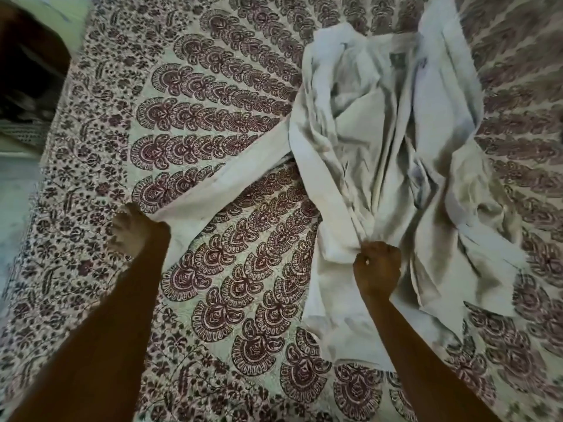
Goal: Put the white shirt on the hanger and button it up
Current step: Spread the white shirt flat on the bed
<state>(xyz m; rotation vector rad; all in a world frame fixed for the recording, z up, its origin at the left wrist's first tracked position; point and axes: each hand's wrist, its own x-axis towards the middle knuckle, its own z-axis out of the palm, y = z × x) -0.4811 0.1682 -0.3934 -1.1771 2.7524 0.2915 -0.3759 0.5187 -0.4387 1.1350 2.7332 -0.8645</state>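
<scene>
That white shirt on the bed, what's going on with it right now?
A person is spreading the white shirt out on a patterned bedsheet. The left hand holds the end of one sleeve, stretched out to the side, and the right hand grips a bunch of the shirt's body near the lower edge. The shirt is crumpled and lies open. No hanger is in view, so hanging and buttoning are not yet done.
</scene>
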